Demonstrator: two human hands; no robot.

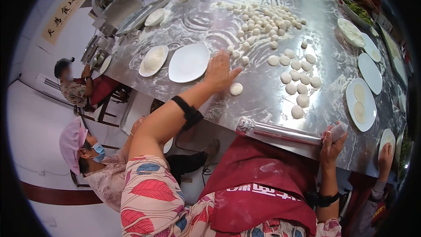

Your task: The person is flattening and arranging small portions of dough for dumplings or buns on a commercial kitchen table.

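My left hand [220, 73] reaches over the steel table, thumb stretched away from the fingers, with nothing seen in it. It overlaps the right edge of a white square plate [188, 62]. Just below its thumb lies a flattened dough piece [236, 89], and small dough balls [244, 60] sit near its fingertips. At the table's front edge, my right hand [332, 148] grips the right handle of a metal rolling pin [287, 132]; both handles look wrapped in plastic. Several flattened dough discs [301, 88] lie beyond the pin.
A floury pile of dough balls [267, 19] covers the table's middle. Plates with wrappers stand left [153, 61] and right [361, 104]. Co-workers sit left and lower left; another person's hand [385, 157] touches a plate at right. A machine [116, 6] stands back left.
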